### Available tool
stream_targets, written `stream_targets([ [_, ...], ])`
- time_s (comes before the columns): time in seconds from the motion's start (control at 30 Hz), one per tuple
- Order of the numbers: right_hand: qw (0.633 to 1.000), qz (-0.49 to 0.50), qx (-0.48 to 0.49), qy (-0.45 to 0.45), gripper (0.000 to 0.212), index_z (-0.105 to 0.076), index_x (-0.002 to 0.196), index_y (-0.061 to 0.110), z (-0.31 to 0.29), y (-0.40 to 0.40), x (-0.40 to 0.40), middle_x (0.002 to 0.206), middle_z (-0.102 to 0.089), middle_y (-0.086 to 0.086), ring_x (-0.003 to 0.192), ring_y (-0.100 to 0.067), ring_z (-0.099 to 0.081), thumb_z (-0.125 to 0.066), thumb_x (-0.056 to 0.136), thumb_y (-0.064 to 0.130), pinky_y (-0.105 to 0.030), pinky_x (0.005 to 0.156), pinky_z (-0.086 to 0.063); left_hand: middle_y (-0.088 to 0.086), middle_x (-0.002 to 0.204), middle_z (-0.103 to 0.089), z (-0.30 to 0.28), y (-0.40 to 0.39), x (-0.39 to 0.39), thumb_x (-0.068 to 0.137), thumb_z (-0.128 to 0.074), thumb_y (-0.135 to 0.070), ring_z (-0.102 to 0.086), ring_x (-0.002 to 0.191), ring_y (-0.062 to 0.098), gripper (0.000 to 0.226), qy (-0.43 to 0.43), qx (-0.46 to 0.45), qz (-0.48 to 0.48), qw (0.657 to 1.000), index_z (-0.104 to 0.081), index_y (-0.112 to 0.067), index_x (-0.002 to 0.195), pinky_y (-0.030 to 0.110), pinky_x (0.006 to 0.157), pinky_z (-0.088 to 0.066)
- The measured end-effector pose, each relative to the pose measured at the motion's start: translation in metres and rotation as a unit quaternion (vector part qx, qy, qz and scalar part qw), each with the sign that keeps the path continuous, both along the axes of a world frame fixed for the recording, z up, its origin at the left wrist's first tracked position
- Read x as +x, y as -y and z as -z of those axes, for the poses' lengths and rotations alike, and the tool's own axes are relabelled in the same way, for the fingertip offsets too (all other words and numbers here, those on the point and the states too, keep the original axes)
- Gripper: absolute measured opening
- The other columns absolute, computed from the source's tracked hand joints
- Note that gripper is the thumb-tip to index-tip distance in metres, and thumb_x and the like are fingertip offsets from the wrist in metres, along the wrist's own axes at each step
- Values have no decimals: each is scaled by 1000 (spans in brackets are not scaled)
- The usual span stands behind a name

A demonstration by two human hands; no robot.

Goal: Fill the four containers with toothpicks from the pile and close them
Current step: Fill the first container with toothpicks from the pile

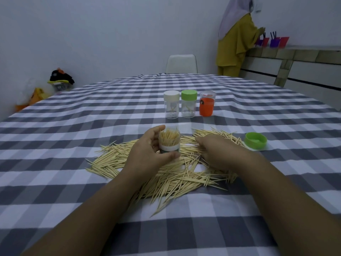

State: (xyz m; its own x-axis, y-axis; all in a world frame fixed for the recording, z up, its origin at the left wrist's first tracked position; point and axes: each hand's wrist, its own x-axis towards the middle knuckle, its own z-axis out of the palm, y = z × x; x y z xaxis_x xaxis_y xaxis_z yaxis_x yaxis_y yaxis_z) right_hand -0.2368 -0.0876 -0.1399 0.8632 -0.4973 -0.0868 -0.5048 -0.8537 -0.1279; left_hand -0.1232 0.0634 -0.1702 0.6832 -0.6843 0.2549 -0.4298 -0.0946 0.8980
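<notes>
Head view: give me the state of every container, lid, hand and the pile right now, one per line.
Clear label-banded container: open, packed with upright toothpicks, held by left hand.
Loose green lid: off, lying on checked tablecloth.
White-capped clear container: closed, nearly empty.
Green-capped clear container: closed, nearly empty.
Orange-labelled clear container: clear lid on, contents hidden.
Toothpick pile: scattered.
Right hand: curled on pile, grip unclear.

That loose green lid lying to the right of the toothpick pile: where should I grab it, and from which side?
Pinch the round green plastic lid by its rim, coming from above with the right hand, the nearer one. It lies open side up on the checked tablecloth, apart from the toothpick pile, so the upright wall is free all round.
</notes>
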Motion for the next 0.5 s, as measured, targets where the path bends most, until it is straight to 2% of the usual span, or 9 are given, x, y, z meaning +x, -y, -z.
stream_targets([
  [0.13,994,-20,-104,-6,30,-59,119,19,7,-2,8,119,-53,-7,111,-26,-45,-50,91,15,-38,92,-37,-12,115,-60,-1,0,0,66,-85,-13,-59,104,-2,82,0,1,-3,1000,-45,-25,136,9,79,-49],
  [0.23,992,-30,-126,-10,32,-60,120,19,7,-4,9,120,-53,-7,113,-26,-45,-54,89,16,-39,95,-34,-12,114,-59,-1,-1,-1,66,-85,-11,-58,102,-6,82,1,0,-2,1000,-44,-23,137,6,77,-48],
  [0.37,990,-62,-123,25,43,-58,123,13,12,-10,11,118,-52,-8,112,-27,-48,-66,81,15,-36,90,-40,-14,111,-59,-2,0,-1,66,-84,-9,-58,101,-6,82,1,-2,-1,1000,-44,-21,137,5,76,-47],
  [0.5,992,-62,-113,14,53,-59,120,11,10,-13,12,118,-50,-9,113,-27,-47,-78,72,22,-34,87,-42,-15,111,-59,-2,0,-2,66,-84,-9,-59,101,-5,83,-6,-6,-2,1000,-44,-21,137,6,77,-48],
])
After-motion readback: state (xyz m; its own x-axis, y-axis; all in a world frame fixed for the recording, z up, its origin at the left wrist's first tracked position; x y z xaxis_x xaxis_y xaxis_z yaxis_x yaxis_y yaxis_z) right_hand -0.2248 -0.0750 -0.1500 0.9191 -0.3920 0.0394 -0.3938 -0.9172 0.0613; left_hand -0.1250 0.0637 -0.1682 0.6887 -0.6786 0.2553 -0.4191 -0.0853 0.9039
